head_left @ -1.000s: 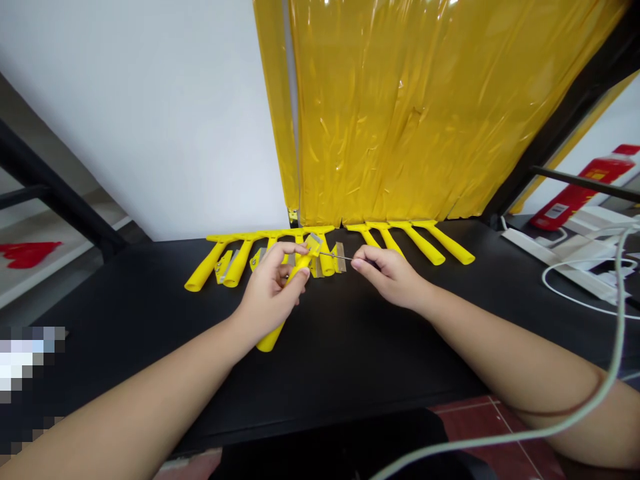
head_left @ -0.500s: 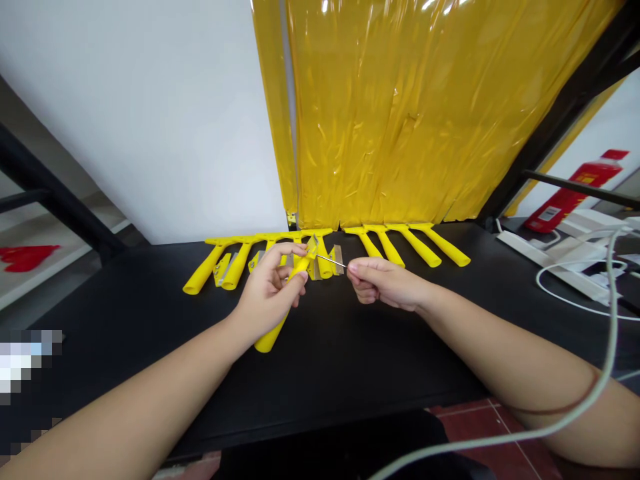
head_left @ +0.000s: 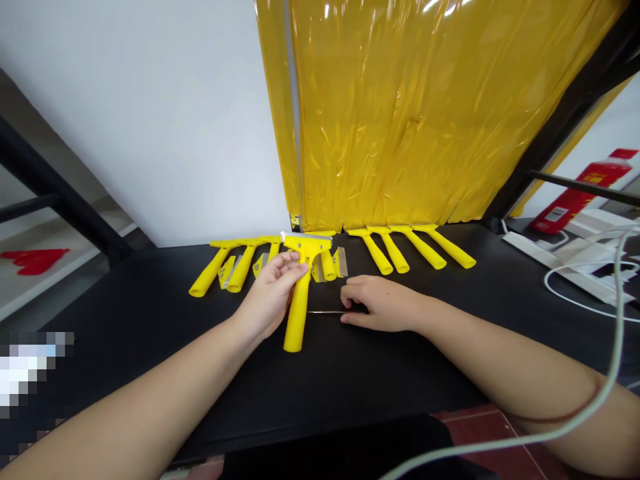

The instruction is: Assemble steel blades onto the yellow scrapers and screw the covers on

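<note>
The pale cord (head_left: 500, 441) passes in front of the right forearm, nearest of all; a wide sweep of that arm could catch it and tug whatever it leads to. Next, the rod (head_left: 326, 312) lies low over the black table (head_left: 320, 393), under the right hand (head_left: 380, 303). It is thin and probably round, so a careless nudge could set it rolling. The scraper (head_left: 296, 319) seems pinched only near its neck, so a knock on its long handle could twist it in the fingers. Farther in, the blades (head_left: 342, 262) on the table look thin and bare-edged; reaching among them without looking could nick a fingertip, and a swing of the scraper's head could shove them into the row.

As for where it lies: the scraper is in the left hand (head_left: 273, 290), whose thumb and fingers are closed about the upper handle. Its handle points down toward the person and its wide head points away, just beyond the fingertips. The right hand is apart from it, to the right, fingers half curled with a gap between thumb and forefinger. The rod runs from beneath that hand toward the scraper's handle; whether the fingers grip it, and whether its far end touches the handle, I cannot tell. Beyond the hands, more handles (head_left: 203, 277) lie to the left and four others (head_left: 430, 247) to the right, at the foot of the yellow curtain (head_left: 390, 120).
</note>
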Available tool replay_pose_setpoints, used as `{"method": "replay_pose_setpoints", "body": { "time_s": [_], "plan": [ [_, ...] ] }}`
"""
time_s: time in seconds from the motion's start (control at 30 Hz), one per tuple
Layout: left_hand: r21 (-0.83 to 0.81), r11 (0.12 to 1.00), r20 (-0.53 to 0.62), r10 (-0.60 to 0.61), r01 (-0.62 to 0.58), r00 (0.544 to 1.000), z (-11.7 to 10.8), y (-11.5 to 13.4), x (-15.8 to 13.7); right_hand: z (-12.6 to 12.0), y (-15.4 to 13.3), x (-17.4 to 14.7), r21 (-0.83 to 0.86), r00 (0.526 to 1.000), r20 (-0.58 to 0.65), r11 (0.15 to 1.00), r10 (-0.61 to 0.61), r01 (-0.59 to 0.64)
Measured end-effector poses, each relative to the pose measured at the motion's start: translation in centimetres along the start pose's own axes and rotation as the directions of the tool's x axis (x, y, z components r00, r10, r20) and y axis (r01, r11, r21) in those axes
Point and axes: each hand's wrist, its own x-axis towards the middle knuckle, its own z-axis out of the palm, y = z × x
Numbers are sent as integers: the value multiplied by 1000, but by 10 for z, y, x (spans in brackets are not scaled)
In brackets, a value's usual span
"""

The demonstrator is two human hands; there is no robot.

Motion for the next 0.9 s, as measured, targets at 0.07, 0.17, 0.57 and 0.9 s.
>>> {"method": "replay_pose_setpoints", "body": {
  "time_s": [0.07,0.17,0.57,0.9],
  "plan": [
    [-19,1000,15,-8,9,1000,0,-2,-1,-2,-4,-1,18,997,-65,999,-27,28],
    [-20,1000,18,-14,15,1000,0,-4,-1,-4,-14,-3,77,977,-164,985,-138,153],
    [-104,991,23,-80,82,996,2,-8,1,3,-26,-3,167,936,-249,940,-250,296],
    [393,874,267,189,-286,945,-13,-16,12,-2,-5,-1,369,910,-413,907,-39,206]
  ]
}}
